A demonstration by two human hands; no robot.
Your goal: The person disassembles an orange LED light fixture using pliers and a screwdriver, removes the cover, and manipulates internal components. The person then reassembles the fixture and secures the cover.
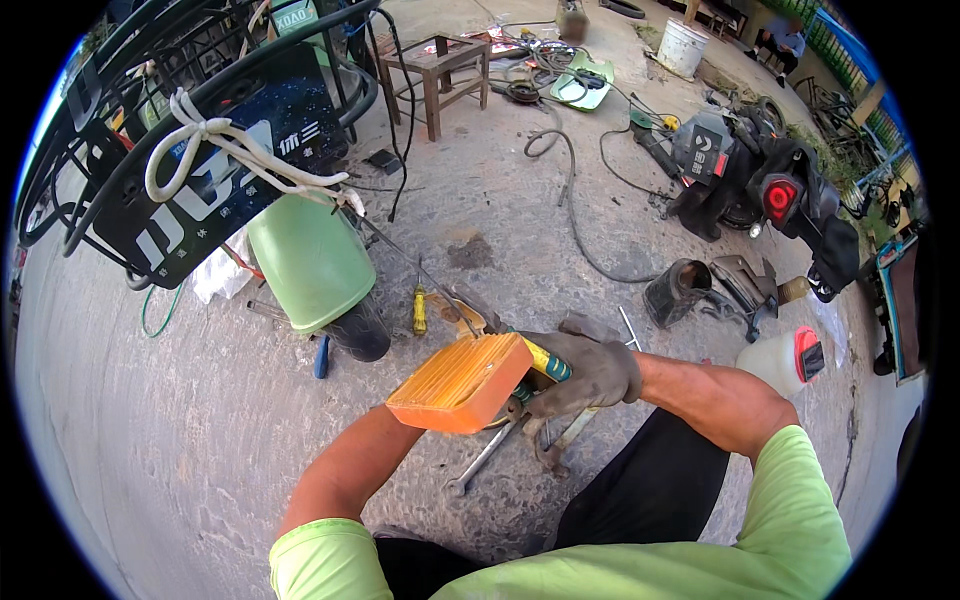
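An orange ribbed plastic block [460, 390] is in front of my left hand, whose fingers are mostly hidden; my left forearm [345, 465] runs up behind it. My right hand [590, 375], in a grey glove, closes on a tool with yellow-and-teal handles [547, 362] just behind the block. A thin metal rod [425, 275] slants down to the block from the hanging white rope [210, 135]. Wrenches [475, 465] lie on the ground below my hands, and a yellow screwdriver [419, 310] lies beyond the block.
A green bucket [305, 265] and a black framed vehicle [240, 100] are at left. A scooter [750, 200], dark container [670, 290] and pale jug [765, 360] are at right. Behind stand a wooden stool [430, 60], coiled hoses [520, 90] and a seated person [780, 45].
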